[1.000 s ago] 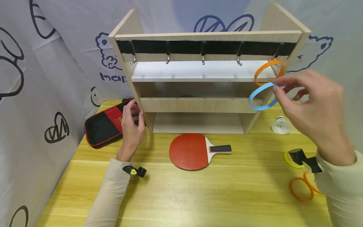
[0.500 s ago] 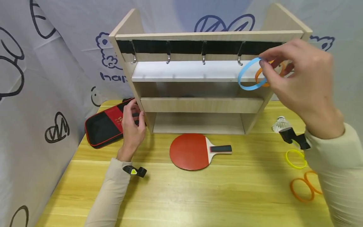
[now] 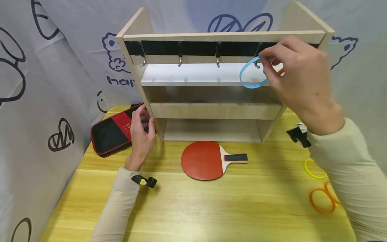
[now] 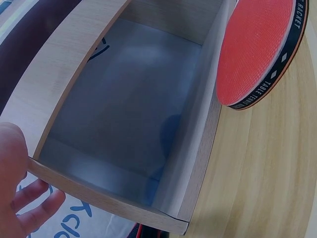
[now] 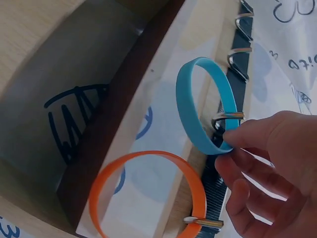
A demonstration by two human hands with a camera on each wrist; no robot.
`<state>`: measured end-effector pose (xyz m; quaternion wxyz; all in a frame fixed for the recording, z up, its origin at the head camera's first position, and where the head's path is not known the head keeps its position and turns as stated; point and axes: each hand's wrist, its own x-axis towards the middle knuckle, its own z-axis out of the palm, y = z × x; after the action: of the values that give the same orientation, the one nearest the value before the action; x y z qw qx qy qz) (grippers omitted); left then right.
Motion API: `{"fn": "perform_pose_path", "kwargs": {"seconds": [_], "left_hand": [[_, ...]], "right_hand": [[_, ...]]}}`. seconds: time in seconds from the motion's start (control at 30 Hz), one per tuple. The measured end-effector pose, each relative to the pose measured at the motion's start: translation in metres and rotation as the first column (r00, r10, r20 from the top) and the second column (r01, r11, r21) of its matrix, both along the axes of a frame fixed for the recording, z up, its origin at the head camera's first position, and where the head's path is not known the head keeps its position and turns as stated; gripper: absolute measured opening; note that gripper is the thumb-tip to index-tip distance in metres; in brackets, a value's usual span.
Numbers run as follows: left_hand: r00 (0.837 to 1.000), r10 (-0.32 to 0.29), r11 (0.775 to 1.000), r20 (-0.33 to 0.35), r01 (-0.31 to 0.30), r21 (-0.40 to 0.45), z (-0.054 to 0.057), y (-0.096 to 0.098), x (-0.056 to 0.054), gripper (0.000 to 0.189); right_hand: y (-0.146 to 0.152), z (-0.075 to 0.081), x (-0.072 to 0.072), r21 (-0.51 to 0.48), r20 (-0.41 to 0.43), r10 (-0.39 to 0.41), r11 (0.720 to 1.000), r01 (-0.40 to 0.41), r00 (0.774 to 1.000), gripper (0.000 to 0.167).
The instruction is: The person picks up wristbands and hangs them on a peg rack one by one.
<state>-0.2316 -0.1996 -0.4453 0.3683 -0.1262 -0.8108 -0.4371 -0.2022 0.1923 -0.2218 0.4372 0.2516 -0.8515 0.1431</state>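
My right hand (image 3: 302,74) pinches a light blue silicone wristband (image 5: 188,104) between thumb and index finger at the fourth hook from the left. In the right wrist view, that metal hook (image 5: 228,116) shows its curved end inside the loop. Beside it an orange wristband (image 5: 99,198) hangs on the rightmost hook, mostly covered by my hand in the head view. My left hand (image 3: 142,137) holds the left side panel of a wooden rack (image 3: 216,111), with the thumb on one side of the edge and fingers on the other (image 4: 25,188).
A red table tennis paddle (image 3: 202,160) lies before the rack. Left of it is a black-and-red case (image 3: 112,134). At the right lie a yellow wristband (image 3: 314,169), orange wristbands (image 3: 321,201) and a shuttlecock (image 3: 301,127), partly hidden by the wrist camera.
My right hand has carried the blue wristband left and upward, from beside the hanging orange band to the fourth hook. My left hand has stayed at the rack's side.
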Motion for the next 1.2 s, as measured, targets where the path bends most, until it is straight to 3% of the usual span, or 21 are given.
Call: {"fn": "perform_pose_path", "kwargs": {"seconds": [0.17, 0.43, 0.6, 0.83, 1.2], "left_hand": [[1.000, 0.005, 1.000, -0.001, -0.005, -0.007, 0.002, 0.001, 0.000, 0.045], [1.000, 0.002, 1.000, 0.000, -0.002, -0.001, 0.002, 0.000, 0.001, 0.045], [1.000, 0.001, 1.000, 0.003, -0.001, -0.005, 0.001, 0.000, 0.000, 0.045], [1.000, 0.003, 1.000, -0.006, -0.003, 0.008, -0.001, 0.000, 0.000, 0.044], [1.000, 0.001, 1.000, -0.006, -0.001, 0.012, 0.000, 0.001, 0.000, 0.045]], "right_hand": [[0.001, -0.007, -0.001, 0.032, -0.045, -0.041, 0.999, 0.042, 0.998, 0.020], [0.008, -0.017, 0.007, 0.019, -0.024, -0.056, 0.998, 0.056, 0.998, 0.023], [0.019, -0.024, 0.016, 0.010, -0.014, -0.051, 0.999, 0.051, 0.999, 0.026], [0.032, -0.036, 0.031, -0.113, -0.035, -0.038, 0.993, 0.034, 0.999, 0.023], [0.074, -0.052, 0.058, -0.050, 0.038, -0.140, 0.989, 0.142, 0.989, 0.027]]}}
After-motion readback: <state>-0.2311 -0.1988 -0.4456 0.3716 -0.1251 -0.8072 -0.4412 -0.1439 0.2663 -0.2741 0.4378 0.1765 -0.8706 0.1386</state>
